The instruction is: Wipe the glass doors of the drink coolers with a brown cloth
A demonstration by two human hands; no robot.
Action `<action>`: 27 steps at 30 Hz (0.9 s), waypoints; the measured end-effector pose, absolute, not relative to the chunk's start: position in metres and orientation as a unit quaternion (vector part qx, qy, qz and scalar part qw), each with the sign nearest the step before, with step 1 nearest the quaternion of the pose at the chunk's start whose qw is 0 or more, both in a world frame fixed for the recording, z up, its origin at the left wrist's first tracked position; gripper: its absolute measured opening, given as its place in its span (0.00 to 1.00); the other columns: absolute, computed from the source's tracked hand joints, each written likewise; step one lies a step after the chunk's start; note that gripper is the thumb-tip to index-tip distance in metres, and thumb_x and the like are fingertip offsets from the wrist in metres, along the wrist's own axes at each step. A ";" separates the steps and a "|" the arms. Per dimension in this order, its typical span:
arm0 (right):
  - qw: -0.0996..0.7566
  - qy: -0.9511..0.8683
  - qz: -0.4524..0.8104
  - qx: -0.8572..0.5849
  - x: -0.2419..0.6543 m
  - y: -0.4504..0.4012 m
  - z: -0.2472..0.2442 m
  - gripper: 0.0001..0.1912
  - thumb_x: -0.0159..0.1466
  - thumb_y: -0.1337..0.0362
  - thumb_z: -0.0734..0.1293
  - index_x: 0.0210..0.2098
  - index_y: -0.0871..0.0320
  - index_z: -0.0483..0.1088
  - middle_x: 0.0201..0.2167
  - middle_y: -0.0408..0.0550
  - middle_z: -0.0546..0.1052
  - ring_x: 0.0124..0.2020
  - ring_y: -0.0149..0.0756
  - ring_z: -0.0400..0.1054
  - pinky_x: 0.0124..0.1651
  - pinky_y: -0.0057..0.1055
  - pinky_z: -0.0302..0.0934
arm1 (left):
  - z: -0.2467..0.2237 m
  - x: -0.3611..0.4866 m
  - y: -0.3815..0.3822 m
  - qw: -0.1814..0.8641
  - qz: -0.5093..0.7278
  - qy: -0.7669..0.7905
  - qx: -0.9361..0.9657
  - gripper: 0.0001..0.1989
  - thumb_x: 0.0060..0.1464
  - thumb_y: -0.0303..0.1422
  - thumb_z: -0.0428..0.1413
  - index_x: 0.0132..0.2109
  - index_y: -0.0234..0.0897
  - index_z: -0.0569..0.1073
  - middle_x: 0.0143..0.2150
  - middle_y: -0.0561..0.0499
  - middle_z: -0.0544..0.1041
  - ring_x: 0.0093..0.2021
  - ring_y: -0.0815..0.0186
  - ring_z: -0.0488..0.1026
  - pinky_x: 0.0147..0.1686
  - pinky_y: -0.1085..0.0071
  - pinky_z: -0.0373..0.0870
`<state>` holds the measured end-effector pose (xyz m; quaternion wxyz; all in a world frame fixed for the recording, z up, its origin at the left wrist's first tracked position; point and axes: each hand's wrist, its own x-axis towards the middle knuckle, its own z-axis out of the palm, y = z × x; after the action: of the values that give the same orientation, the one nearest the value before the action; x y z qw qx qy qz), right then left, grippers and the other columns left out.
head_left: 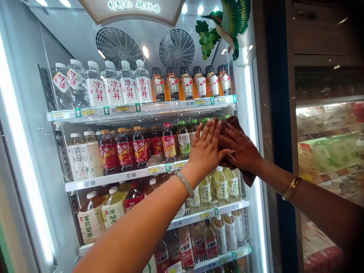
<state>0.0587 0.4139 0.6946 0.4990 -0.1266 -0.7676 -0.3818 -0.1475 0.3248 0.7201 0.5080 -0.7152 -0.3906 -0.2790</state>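
A brown cloth [233,122] is bunched against the glass door of a lit drinks cooler. My right hand [239,146], with a gold bangle [291,188] at its wrist, presses the cloth to the glass, and a corner of it hangs below the palm. My left hand [206,146] lies with its fingers stretched out against the glass, beside the right hand and overlapping the cloth's left edge. Its thumb crosses toward the right hand. A pale bangle [184,184] circles the left wrist. Part of the cloth is hidden under both hands.
Behind the glass, shelves [125,176] hold rows of bottles, among them red-labelled tea bottles [109,153] and clear water bottles [96,85]. A bird decal [227,24] decorates the upper right. A dark door frame [280,113] separates another case of packaged goods [330,155].
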 end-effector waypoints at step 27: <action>0.577 -0.727 -0.324 -0.183 -0.007 0.380 0.679 0.36 0.70 0.64 0.64 0.76 0.44 0.55 0.77 0.48 0.58 0.79 0.51 0.46 0.76 0.62 0.55 | 0.676 -0.186 0.298 0.442 -0.354 -0.406 -0.717 0.43 0.72 0.54 0.42 0.78 0.24 0.49 0.80 0.33 0.52 0.81 0.53 0.43 0.79 0.51 0.49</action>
<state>-0.0074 0.3800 0.6789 0.5771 -0.1833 -0.7269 -0.3238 -0.1857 0.2977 0.6762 0.4422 -0.7172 -0.4060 -0.3539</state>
